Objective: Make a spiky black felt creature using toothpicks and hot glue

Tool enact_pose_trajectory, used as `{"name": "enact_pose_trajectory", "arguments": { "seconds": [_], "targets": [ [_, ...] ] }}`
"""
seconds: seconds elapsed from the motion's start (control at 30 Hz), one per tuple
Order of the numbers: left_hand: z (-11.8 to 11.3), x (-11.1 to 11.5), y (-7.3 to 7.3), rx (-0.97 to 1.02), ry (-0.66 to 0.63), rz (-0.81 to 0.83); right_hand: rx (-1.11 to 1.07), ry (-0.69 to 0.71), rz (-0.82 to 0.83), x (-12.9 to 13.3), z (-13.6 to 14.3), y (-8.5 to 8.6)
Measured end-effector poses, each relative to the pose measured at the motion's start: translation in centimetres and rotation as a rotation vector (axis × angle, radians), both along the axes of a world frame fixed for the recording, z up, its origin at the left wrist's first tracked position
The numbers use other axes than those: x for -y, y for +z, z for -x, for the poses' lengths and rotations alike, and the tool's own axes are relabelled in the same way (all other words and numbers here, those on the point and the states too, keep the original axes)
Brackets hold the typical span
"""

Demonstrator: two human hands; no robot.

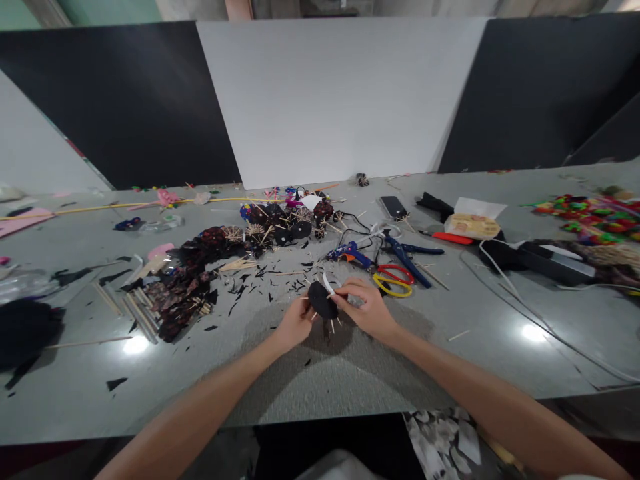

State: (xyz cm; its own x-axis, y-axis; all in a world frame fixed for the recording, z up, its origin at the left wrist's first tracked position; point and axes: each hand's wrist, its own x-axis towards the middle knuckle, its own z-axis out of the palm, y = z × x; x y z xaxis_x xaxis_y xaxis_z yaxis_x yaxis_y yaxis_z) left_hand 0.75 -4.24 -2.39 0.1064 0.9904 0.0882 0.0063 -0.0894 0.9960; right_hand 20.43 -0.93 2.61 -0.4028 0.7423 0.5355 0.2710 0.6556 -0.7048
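Observation:
My left hand (296, 323) is closed on the edge of a round black craft piece (323, 301), with thin pale sticks poking out around its rim. Between the fingertips of my right hand (364, 305) is a narrow white strip (328, 283), which lies against the black piece. Just beyond my right hand are scissors with red and yellow handles (395, 288) and a blue glue gun (349, 252). Dark blue pliers (406, 253) lie beside them. Scattered black scraps (270, 280) cover the table ahead of my left hand.
Similar stick-rimmed black pieces (300, 230) are heaped at the back. Dark crumpled material (175, 300) and wooden sticks (137, 313) lie left. A phone (393, 207), an orange-handled cutter (450, 238), a wipes pack (473, 225) and a cable (540, 323) are right. Upright boards (340, 100) stand behind.

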Motion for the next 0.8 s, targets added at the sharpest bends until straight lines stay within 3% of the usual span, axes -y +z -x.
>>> {"name": "enact_pose_trajectory", "arguments": {
  "seconds": [0.3, 0.53, 0.8],
  "targets": [
    [0.4, -0.1, 1.3, -0.012, -0.033, -0.103, -0.026, 0.028, -0.012, 0.2, -0.1, 0.3],
    [-0.2, 0.2, 1.2, 0.100, 0.022, -0.033, -0.042, 0.001, -0.004, 0.2, 0.0, 0.0],
    [-0.2, 0.4, 1.7, 0.090, -0.007, -0.121, -0.053, -0.008, -0.012, 0.0, -0.1, 0.0]
  ]
}}
